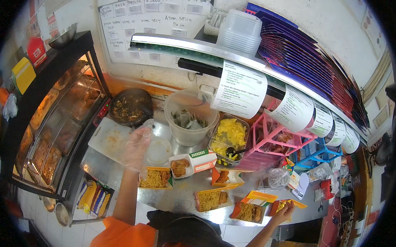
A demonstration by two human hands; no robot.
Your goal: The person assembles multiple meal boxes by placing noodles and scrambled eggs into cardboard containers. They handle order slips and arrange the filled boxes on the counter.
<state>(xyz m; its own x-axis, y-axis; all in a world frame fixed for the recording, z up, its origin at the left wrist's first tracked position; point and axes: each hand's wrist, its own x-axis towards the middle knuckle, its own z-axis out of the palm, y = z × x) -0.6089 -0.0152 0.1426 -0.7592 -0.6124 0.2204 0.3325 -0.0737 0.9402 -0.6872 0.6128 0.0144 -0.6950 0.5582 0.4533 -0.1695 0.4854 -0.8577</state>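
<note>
Head view, looking down on a steel counter (183, 198) crowded with open orange-and-white cardboard food boxes. The left hand (137, 148), in a clear plastic glove, hovers at centre left with its fingers loosely spread, pinching nothing that I can make out; it sits just above a round translucent plastic tub (159, 150) and beside the nearest noodle box (155, 178). The right hand (284, 212), bare, reaches to the lower right and touches the rim of the far orange box (287, 206); whether it pinches the flap or only rests on it I cannot tell.

The noodle box lies flat near the counter's front edge, its long axis running roughly left to right across the frame, its open face up and its lid flap folded back toward the top of the frame. More filled boxes trail off toward the lower right.

Risks, as I judge them: the boxes sit close to the curved front edge, so a nudge from a forearm could tip one off. The loose glove could snag a lid flap. The arms are stretched wide apart, so neither hand gets full attention. Paper order slips (240, 91) hang low over a container of yellow food (228, 136) and could brush it.
</note>
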